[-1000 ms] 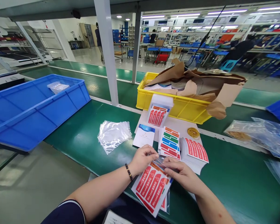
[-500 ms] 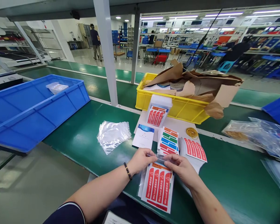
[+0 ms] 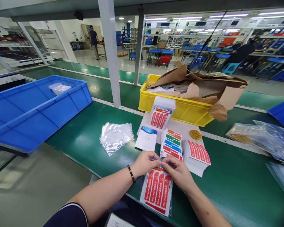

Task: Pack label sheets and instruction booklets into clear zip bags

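A clear plastic bag with red-and-white label sheets (image 3: 155,190) inside hangs over the front edge of the green bench. My left hand (image 3: 146,162) pinches the bag's top edge, fingers closed. Right beside it, my right hand (image 3: 176,170) grips the same edge, its fingertips almost touching the left ones. Just beyond my hands lie a stack of multicoloured label sheets (image 3: 172,143), a pile of red label sheets (image 3: 198,153) and a white booklet with a blue top (image 3: 146,138). Farther back leans a stack of packed red labels (image 3: 160,117).
Empty clear bags (image 3: 115,137) lie to the left, near a large blue bin (image 3: 68,107). Behind stands a yellow crate (image 3: 175,107) full of brown paper. Rubber bands (image 3: 195,135) sit on a white sheet. More plastic bags (image 3: 257,135) lie at right. A white post (image 3: 111,56) rises behind the bench.
My right hand has moved left along the bag's top edge, close to my left hand. The bag of labels has shifted slightly left.
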`<action>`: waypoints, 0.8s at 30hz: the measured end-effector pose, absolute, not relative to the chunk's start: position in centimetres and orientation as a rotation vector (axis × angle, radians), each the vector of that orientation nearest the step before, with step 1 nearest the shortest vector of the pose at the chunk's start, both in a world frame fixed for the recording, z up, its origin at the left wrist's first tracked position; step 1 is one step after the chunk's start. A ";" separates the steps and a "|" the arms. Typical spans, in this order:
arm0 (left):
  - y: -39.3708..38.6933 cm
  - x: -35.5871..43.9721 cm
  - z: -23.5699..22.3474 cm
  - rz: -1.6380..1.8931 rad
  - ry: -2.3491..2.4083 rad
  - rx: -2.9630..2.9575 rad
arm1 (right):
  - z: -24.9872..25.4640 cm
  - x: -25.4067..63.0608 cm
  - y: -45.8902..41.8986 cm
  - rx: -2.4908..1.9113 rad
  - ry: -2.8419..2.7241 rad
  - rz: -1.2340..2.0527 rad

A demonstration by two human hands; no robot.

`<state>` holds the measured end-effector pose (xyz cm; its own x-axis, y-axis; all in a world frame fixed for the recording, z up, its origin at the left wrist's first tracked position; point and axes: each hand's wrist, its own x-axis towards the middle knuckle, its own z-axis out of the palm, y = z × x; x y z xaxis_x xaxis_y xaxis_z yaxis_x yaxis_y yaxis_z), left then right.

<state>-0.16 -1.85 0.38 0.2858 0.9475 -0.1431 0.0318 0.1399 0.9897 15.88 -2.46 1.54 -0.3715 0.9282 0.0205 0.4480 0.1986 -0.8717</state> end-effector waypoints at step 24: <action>-0.1 -11.2 3.3 0.620 2.014 1.860 | -1.9 13.0 -5.6 -1.230 -2.775 0.231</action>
<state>-11.15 -0.13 3.33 -0.0937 0.9943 0.0511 0.8508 0.0534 0.5227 13.05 -5.60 -1.85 -0.6695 0.7423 0.0280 0.7275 0.6628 -0.1775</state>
